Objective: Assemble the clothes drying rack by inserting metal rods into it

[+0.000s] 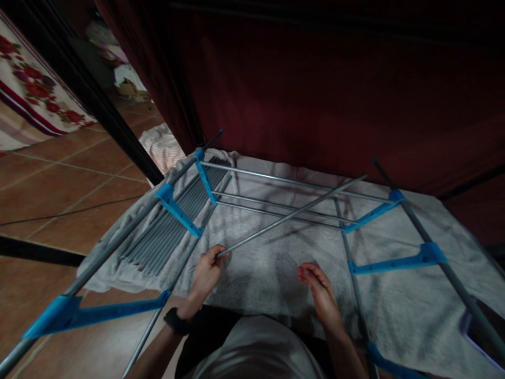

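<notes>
Pinched at its near end by the left hand (pixel 205 273), a grey rod (pixel 292 216) is laid slantwise across the drying-rack frame (pixel 430 253) — the right hand (pixel 321 295), empty and half-curled, is held inside that frame. So light a one-ended grip could be levered loose by the rod's long reach.

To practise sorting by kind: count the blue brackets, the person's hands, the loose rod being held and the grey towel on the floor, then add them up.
Blue brackets: 6
Hands: 2, left hand and right hand
Loose rod, held by the left hand: 1
Grey towel: 1
Total: 10
</notes>
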`<state>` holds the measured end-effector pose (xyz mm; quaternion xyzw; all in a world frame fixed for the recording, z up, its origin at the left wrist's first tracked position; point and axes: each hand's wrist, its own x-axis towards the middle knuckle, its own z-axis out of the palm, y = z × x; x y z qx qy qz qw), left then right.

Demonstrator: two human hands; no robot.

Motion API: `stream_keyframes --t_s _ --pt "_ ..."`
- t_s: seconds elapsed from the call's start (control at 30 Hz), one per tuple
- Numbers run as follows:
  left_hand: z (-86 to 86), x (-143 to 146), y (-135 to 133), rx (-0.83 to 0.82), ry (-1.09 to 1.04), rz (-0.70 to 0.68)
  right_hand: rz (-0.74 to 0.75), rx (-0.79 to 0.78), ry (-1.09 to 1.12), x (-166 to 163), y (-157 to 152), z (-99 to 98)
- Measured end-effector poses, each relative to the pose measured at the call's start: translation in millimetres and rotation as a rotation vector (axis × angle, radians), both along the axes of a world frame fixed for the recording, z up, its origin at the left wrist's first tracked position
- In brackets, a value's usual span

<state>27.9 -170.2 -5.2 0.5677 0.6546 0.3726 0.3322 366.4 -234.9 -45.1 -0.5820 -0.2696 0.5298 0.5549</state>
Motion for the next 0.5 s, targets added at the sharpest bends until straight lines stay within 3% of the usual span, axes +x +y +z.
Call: stream_keyframes --t_s 0.2,0.5 --pt "-0.5 -17 2 0.044 0.242 -0.054 -0.047 -0.009 0.003 2 2 -2.0" --pt "-9.4 -19 1 0.083 0.56 -0.212 -0.157 -0.022 0.152 15 2 -8.9"
